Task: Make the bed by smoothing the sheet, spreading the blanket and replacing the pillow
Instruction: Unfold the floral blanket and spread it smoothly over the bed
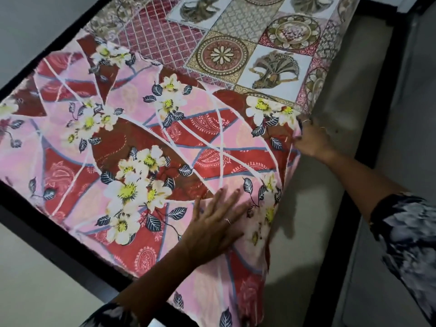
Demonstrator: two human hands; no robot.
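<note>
A pink and red blanket (146,147) with white flowers lies spread over the near part of the bed. Beyond it shows the patchwork-patterned sheet (236,48) in maroon, gold and white. My left hand (217,223) rests flat on the blanket near its right edge, fingers spread. My right hand (311,138) is closed on the blanket's far right corner at the side of the bed, where the cloth drapes down. No pillow is in view.
The dark bed frame (59,246) runs along the near left side and another dark rail (368,142) along the right. Pale floor (35,291) lies on both sides. Patterned sleeves cover both my forearms.
</note>
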